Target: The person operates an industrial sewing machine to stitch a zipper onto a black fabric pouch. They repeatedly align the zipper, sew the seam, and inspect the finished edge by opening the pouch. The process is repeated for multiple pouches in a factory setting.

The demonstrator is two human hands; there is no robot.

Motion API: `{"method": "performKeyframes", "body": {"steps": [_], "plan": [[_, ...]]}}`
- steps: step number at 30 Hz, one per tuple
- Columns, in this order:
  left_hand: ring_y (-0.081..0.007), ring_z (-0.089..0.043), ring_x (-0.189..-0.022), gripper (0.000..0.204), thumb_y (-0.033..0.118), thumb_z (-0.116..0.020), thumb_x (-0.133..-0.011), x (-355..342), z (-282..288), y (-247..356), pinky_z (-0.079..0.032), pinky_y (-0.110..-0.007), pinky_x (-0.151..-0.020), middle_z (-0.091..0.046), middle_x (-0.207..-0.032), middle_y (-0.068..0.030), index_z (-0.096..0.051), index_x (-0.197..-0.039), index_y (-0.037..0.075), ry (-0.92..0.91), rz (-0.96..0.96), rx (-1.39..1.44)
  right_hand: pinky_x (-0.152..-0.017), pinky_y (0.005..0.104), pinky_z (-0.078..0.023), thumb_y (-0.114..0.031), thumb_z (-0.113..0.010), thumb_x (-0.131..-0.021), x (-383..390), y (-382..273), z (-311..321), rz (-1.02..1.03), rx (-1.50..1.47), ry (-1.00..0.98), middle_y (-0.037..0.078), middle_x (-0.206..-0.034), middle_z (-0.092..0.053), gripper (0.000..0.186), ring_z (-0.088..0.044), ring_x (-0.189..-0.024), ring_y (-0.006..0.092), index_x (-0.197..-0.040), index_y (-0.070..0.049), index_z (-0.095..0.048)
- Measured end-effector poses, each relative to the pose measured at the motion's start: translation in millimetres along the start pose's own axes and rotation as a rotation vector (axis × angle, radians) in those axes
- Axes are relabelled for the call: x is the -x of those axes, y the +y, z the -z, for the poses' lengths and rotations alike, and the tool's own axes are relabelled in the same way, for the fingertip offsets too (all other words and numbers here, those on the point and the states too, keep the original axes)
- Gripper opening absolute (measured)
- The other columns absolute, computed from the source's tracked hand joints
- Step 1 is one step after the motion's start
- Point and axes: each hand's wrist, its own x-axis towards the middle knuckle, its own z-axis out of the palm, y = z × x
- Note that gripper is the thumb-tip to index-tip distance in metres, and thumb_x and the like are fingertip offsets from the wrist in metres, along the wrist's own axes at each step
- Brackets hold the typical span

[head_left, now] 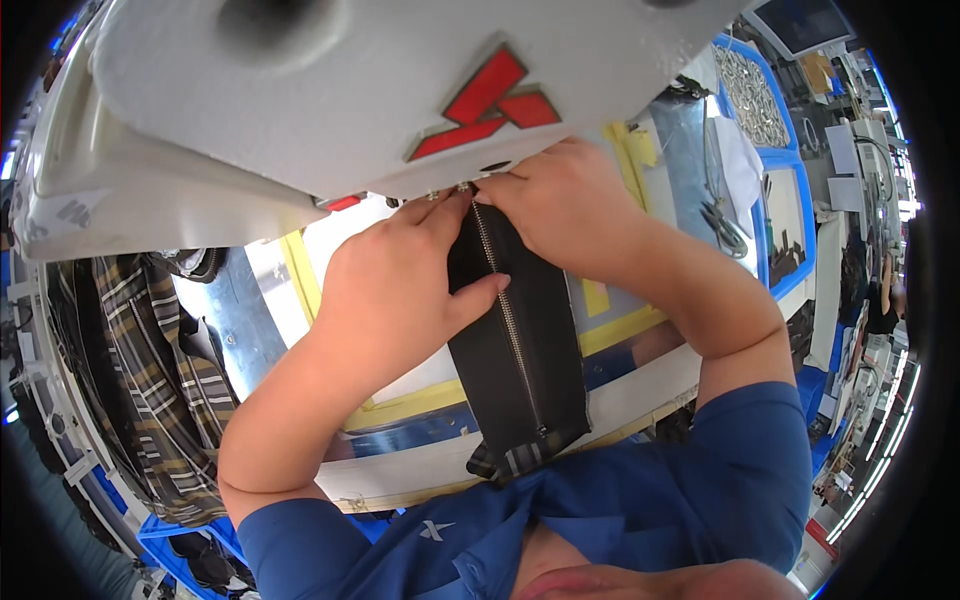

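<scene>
A black fabric piece (535,300) with a metal zipper (508,318) runs from under the sewing machine head (300,110) down to my front. My left hand (390,280) holds its upper left side, fingertips close together by the zipper's top end and thumb lying across the teeth lower down. At the upper right edge my right hand (565,205) grips the same piece, its fingertips near the left hand's. The machine head hides the needle area and part of the fingertips. The fabric's lower end, with a plaid edge, hangs at the table's front.
Plaid fabric (160,380) is heaped at the left. Yellow tape strips (420,405) mark the table. To the right lie scissors (724,230), a white cloth (738,165) and a blue tray (722,75) full of small metal parts. Below it, another blue-rimmed tray (765,235) holds dark pieces.
</scene>
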Motion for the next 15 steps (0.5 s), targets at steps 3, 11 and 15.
{"method": "performKeyframes", "body": {"steps": [3,11,15], "plan": [[-0.0373,-0.074,-0.107,0.072,0.037,-0.085,-0.081,0,7,2,-0.060,-0.044,-0.092,-0.070,-0.136,-0.0186,-0.065,-0.141,0.003,-0.038,0.036,-0.028,-0.084,0.0353,-0.054,-0.013,-0.067,-0.085,-2,-4,-2,0.038,0.055,-0.017,0.006,-0.097,-0.072,0.018,-0.074,-0.091,0.0226,-0.102,-0.006,-0.072],[-0.0323,-0.078,-0.091,0.076,0.046,-0.084,-0.083,4,-4,9,-0.063,-0.040,-0.080,-0.066,-0.143,-0.0168,-0.063,-0.141,0.001,-0.040,0.011,-0.238,-0.087,0.0370,-0.054,-0.020,-0.069,-0.089,7,-5,4,0.105,0.050,0.009,0.018,-0.115,-0.074,0.039,-0.072,-0.105,0.0275,-0.118,0.006,-0.071],[-0.0287,-0.075,-0.081,0.084,0.050,-0.085,-0.080,6,-16,11,-0.061,-0.038,-0.076,-0.065,-0.144,-0.0164,-0.062,-0.141,-0.003,0.025,-0.059,-0.373,-0.097,0.0420,-0.053,-0.026,-0.075,-0.090,13,-15,-5,0.069,0.077,0.035,0.015,-0.112,-0.072,0.048,-0.070,-0.105,0.0293,-0.125,0.006,-0.069]]}}
